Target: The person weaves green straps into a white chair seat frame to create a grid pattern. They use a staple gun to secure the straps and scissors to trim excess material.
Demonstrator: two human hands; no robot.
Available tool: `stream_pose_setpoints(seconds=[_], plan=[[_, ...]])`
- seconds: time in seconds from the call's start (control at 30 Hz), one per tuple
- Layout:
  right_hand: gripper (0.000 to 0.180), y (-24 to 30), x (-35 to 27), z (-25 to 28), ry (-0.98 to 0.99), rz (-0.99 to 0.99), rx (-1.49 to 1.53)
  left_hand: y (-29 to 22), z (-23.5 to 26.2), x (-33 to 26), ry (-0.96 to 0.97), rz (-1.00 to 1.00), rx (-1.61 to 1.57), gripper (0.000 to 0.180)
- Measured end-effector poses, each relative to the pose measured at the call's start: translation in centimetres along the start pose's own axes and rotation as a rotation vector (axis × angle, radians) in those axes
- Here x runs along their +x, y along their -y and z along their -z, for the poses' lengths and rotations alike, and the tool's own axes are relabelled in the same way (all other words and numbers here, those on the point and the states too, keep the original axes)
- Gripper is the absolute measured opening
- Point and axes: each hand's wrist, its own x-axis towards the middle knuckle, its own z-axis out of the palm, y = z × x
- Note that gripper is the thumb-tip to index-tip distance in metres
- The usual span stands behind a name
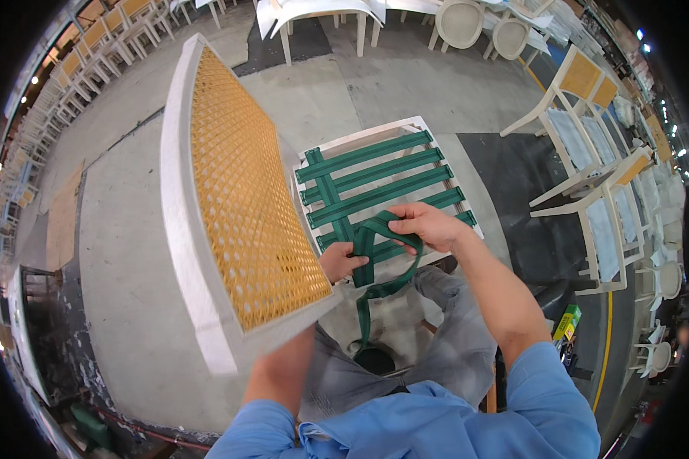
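A white chair frame [375,131] stands before me, its yellow woven cane backrest [241,183] rising on the left. Several green webbing straps [390,180] cross the seat opening from side to side, and one crosswise strap [327,187] runs through them near the backrest. My right hand [429,227] pinches a loop of loose green webbing [403,279] above the seat. Partly behind the backrest, my left hand [344,262] is closed on webbing at the seat's near edge. The loose length curls down between my knees toward a dark green round shape [374,359], perhaps its roll.
Chairs with cane backs and pale blue seats [570,138] stand at the right on a dark mat. Rows of chairs [92,57] line the far left. White-covered pieces [321,9] and round-backed chairs [459,23] are at the back. A green-yellow box [566,323] sits beside my right elbow.
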Motion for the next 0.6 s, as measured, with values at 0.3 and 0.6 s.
stream_pose_setpoints(seconds=[0.3, 0.6], plan=[[0.038, -7.9, 6.9, 5.7, -0.569, -0.091, -1.386, -0.3, 0.2, 1.5, -0.342, 0.024, 0.59, 0.029], [0.053, -6.3, 7.2, 5.6, -0.545, -0.215, -1.164, -0.3, 0.3, 2.1, -0.353, 0.009, 0.638, 0.031]])
